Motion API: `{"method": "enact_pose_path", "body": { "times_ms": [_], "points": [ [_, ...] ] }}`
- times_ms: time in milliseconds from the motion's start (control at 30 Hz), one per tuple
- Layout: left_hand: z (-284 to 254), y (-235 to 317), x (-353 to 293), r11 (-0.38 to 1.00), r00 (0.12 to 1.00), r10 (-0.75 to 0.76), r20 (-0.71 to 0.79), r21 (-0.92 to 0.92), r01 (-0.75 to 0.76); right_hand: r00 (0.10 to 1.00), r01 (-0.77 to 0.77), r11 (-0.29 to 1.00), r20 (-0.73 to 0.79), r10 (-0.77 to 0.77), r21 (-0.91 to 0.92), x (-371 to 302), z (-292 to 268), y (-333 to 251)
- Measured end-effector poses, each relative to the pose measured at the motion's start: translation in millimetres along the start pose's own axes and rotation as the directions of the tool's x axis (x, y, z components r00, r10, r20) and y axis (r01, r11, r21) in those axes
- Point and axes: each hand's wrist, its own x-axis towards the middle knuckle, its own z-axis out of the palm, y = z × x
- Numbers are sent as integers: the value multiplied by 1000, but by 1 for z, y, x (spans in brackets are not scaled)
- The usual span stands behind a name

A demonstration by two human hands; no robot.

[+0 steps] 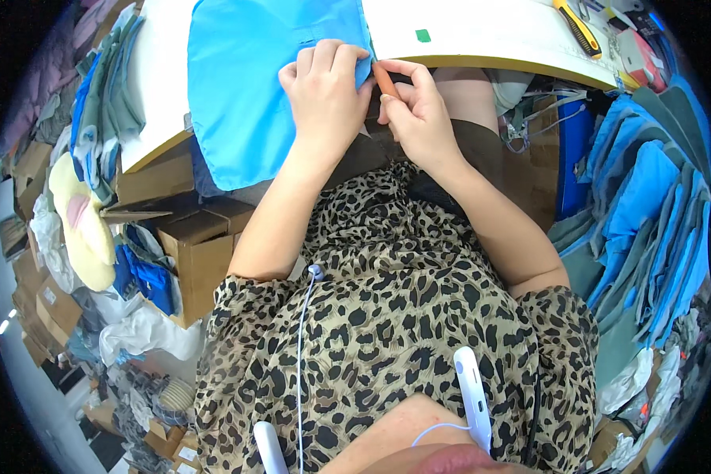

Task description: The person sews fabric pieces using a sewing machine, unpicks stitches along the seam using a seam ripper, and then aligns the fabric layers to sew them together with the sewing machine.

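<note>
A bright blue piece of fabric [241,99] lies over the white table's edge, its lower part hanging down toward my lap. My left hand [324,99] rests on its right side, fingers curled and closed on the cloth near the edge. In my right hand [423,122] a slim orange tool [385,80] is pinched between thumb and fingers, with its upper end against the fabric's right edge. The tool's tip is hidden at the cloth, so its exact kind cannot be told. Both hands are close together.
On the white table [482,28] lie a yellow-and-black utility knife [578,30] and a green scrap [423,35]. Stacked blue and grey-green fabric pieces [648,205] hang at the right; another stack [107,103] is at the left. Below it stands an open cardboard box [201,268].
</note>
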Motion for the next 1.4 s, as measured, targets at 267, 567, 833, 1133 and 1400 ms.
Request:
{"method": "enact_pose_path", "body": {
  "times_ms": [267, 567, 833, 1133, 1400],
  "points": [
    [6, -13, 2, 991, 995, 91, -49, -97, -95, 1000, -2, 972, -15, 5, 237, -2, 7, 6],
    [1, -7, 12, 984, 987, 158, 14, -90, -156, 997, 42, 988, -65, -52, -151, -5, 8, -5],
    [1, -2, 8, 978, 987, 162, 5, -131, -160, 994, 45, 997, -95, -51, -65, -8, 8, 0],
    [1, 0, 3, 982, 993, 113, -28, -150, -116, 992, 59, 996, -103, -66, -66, -9, 5, -3],
    [14, -3, -4, 975, 989, 106, -101, -186, -123, 992, 64, 998, -108, -67, -28, -11, 8, 4]
  ]
}}
